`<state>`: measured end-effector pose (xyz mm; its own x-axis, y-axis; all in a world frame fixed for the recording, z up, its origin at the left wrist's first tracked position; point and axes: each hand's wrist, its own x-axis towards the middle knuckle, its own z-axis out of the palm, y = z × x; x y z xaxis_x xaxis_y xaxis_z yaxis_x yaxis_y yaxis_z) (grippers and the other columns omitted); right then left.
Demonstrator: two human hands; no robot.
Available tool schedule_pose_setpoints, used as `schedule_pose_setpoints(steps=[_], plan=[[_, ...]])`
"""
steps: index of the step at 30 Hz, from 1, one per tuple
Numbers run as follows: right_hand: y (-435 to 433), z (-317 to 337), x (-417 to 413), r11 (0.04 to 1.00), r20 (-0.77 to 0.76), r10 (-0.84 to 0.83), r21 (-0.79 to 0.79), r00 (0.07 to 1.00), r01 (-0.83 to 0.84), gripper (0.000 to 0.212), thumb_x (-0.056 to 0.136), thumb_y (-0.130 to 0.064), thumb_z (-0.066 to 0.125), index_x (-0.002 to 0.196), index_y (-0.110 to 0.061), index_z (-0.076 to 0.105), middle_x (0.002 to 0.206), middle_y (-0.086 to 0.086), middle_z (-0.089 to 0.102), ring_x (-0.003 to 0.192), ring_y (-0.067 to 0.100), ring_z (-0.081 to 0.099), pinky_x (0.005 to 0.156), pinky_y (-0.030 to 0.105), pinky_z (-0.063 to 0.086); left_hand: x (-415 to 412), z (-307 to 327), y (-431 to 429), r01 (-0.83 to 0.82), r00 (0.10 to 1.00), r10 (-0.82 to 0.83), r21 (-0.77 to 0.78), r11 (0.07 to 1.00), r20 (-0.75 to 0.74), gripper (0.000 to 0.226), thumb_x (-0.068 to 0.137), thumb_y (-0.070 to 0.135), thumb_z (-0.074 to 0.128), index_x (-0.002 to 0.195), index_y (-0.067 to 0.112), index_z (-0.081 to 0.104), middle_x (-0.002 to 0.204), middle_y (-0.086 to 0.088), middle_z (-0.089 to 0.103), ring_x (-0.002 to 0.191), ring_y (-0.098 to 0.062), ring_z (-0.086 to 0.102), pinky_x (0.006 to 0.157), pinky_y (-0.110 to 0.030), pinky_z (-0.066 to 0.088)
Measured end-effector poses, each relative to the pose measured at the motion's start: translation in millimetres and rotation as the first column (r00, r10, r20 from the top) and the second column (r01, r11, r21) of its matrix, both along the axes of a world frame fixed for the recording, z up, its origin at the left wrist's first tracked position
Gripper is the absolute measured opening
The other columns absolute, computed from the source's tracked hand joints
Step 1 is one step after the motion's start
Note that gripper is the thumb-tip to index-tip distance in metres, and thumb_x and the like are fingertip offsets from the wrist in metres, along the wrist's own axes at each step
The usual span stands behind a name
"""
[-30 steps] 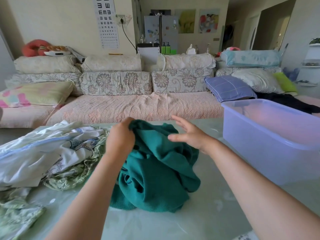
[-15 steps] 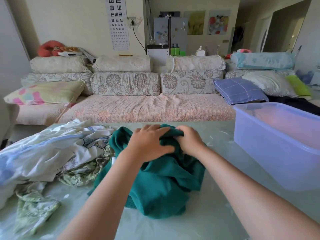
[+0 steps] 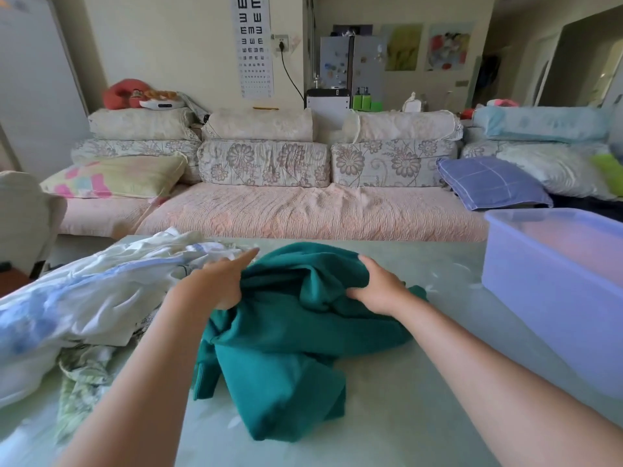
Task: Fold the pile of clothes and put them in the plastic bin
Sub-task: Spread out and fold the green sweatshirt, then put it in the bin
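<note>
A crumpled teal sweater [image 3: 279,358] lies bunched in the middle of the pale green table [image 3: 404,426]. My left hand [image 3: 222,281] holds its left upper edge, index finger stretched forward and the other fingers curled under the cloth. My right hand [image 3: 377,288] grips a fold at the sweater's right upper edge. A pile of white, light blue and green floral clothes [image 3: 87,308] lies on the table's left side, beside the sweater. The translucent purple plastic bin [image 3: 553,298] stands at the right of the table; no clothes show inside it.
Beyond the table's far edge runs a long sofa [image 3: 303,214] with floral cushions and pillows. A padded chair back [image 3: 23,210] stands at the left. Bare tabletop lies between the sweater and the bin.
My hands, close together on top of the sweater half a second ago, have moved apart to its left and right edges, spreading the upper part. The view has shifted slightly to the left.
</note>
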<state>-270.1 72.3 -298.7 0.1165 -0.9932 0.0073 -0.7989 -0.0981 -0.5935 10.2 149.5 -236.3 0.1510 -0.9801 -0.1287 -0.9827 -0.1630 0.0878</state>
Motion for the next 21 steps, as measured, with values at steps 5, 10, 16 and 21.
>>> schedule_pose_setpoints(steps=[5, 10, 16, 21], plan=[[-8.2, 12.1, 15.9, 0.988, 0.236, -0.039, -0.137, 0.971, 0.072, 0.013, 0.096, -0.025, 0.054, 0.086, -0.023, 0.063, 0.089, 0.000, 0.066, 0.083, 0.024, 0.061, 0.058, 0.028, 0.042, -21.3, 12.0, -3.9, 0.200, 0.899, -0.236, -0.134, 0.971, -0.370, 0.081, 0.070, 0.036, 0.059, 0.139, 0.063, 0.027, 0.156, 0.012, 0.023, 0.145, -0.026, 0.020, 0.114, -0.054, 0.027], [-10.3, 59.2, 34.2, 0.955, 0.663, 0.144, -0.287, 0.734, 0.072, 0.020, 0.093, -0.006, 0.050, 0.094, -0.023, 0.061, 0.093, 0.007, 0.067, 0.083, 0.028, 0.067, 0.056, 0.037, 0.058, -56.5, 12.2, -23.3, 0.263, 0.936, -0.335, -0.416, 0.870, -0.111, 0.089, 0.080, 0.051, 0.065, 0.149, 0.054, 0.009, 0.147, 0.008, 0.037, 0.129, -0.023, 0.044, 0.100, -0.041, 0.043], [-33.5, 57.2, 32.5, 0.955, 0.584, 0.276, -0.255, 0.763, -0.150, 0.099, 0.080, 0.014, 0.063, 0.153, -0.034, 0.017, 0.144, 0.001, 0.044, 0.120, 0.006, 0.054, 0.088, 0.019, 0.048, -55.6, 8.0, -51.7, 0.067, 0.993, -0.001, -0.554, 0.830, 0.118, 0.024, 0.100, 0.031, 0.046, 0.114, 0.021, 0.062, 0.108, -0.007, 0.063, 0.102, -0.030, 0.056, 0.068, -0.035, 0.043], [-65.9, 8.5, 35.9, 0.998, 0.239, -0.048, 0.054, 0.970, 0.036, 0.134, 0.065, -0.035, 0.090, 0.157, -0.038, -0.008, 0.159, 0.006, 0.019, 0.142, 0.031, 0.035, 0.109, 0.040, 0.039, -29.3, 13.9, -74.0, -0.077, 0.970, 0.174, -0.466, 0.882, 0.170, 0.025, 0.097, 0.022, 0.047, 0.116, 0.022, 0.063, 0.113, -0.007, 0.055, 0.098, -0.029, 0.057, 0.063, -0.034, 0.041]])
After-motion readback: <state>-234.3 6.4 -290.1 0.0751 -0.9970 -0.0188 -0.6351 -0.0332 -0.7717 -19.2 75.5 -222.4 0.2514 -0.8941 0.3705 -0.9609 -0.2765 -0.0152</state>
